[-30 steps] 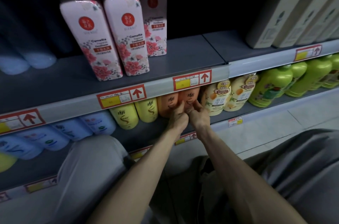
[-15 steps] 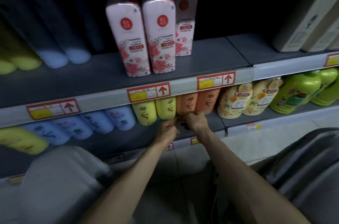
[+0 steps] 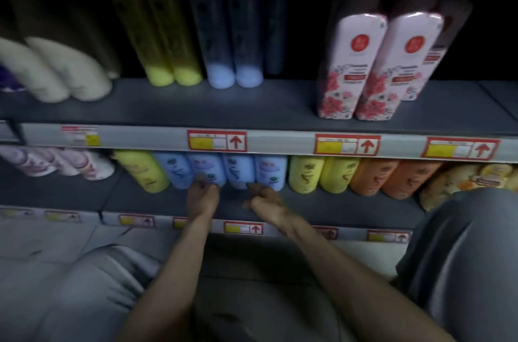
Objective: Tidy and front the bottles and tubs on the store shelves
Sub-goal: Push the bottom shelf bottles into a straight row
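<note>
Several blue bottles (image 3: pixel 206 170) stand in a row on the lower shelf (image 3: pixel 308 207), between a yellow bottle (image 3: pixel 140 170) on the left and two yellow bottles (image 3: pixel 305 173) on the right. My left hand (image 3: pixel 203 197) has its curled fingers on the base of the second blue bottle. At the foot of the third blue bottle (image 3: pixel 238 170), my right hand (image 3: pixel 265 200) has its fingers curled in the same way. Motion blur hides the exact grip of both hands.
Two orange bottles (image 3: pixel 392 177) and cream bottles (image 3: pixel 459 182) continue the lower row to the right. The upper shelf (image 3: pixel 252 106) carries pink floral bottles (image 3: pixel 356 67), tall blue and yellow bottles and cream ones. My grey-clad knees (image 3: pixel 459 257) sit close in front.
My view has swung left along the shelf. Both hands left the orange bottles and moved left to the blue bottles, and they are now a little apart.
</note>
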Demonstrator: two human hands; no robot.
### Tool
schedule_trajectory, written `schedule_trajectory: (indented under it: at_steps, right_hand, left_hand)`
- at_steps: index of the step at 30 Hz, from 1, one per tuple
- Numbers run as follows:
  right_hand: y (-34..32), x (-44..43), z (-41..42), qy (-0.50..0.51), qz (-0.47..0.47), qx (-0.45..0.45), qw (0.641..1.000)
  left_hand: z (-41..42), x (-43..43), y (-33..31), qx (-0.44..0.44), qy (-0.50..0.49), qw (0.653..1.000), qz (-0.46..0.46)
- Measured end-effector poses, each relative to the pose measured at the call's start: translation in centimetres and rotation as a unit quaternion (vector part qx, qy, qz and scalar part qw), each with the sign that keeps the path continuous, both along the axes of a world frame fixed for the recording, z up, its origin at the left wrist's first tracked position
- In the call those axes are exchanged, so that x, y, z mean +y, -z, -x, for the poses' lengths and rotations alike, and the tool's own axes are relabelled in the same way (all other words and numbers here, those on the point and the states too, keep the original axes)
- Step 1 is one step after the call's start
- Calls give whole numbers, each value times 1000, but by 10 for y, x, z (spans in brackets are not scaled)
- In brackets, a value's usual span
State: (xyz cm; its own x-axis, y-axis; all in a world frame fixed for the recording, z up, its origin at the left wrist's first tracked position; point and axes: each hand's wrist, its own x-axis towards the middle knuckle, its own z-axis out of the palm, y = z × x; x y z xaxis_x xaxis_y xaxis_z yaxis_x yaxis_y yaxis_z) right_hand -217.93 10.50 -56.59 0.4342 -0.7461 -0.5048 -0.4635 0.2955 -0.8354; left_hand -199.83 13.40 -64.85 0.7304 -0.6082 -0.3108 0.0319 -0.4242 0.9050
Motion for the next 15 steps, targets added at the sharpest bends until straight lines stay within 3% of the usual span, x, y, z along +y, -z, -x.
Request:
schedule_trajectory:
  at_steps: [2,5,11,15]
  right_hand:
    - [0,5,-15,-15,0,-33,999]
    - [-3,12,-39,-71,-5,-25,997]
    - [-10,4,-80,-92,-2,-1,996]
    - [-7,1,-93,-92,10,20,996]
  left_hand:
    - [8,9,-50,5,-7,999,31]
    - [9,10,-72,40,6,998,51]
    - [-18,5,-38,70,47,995,62]
    - [-16,11,-53,111,50,989,82]
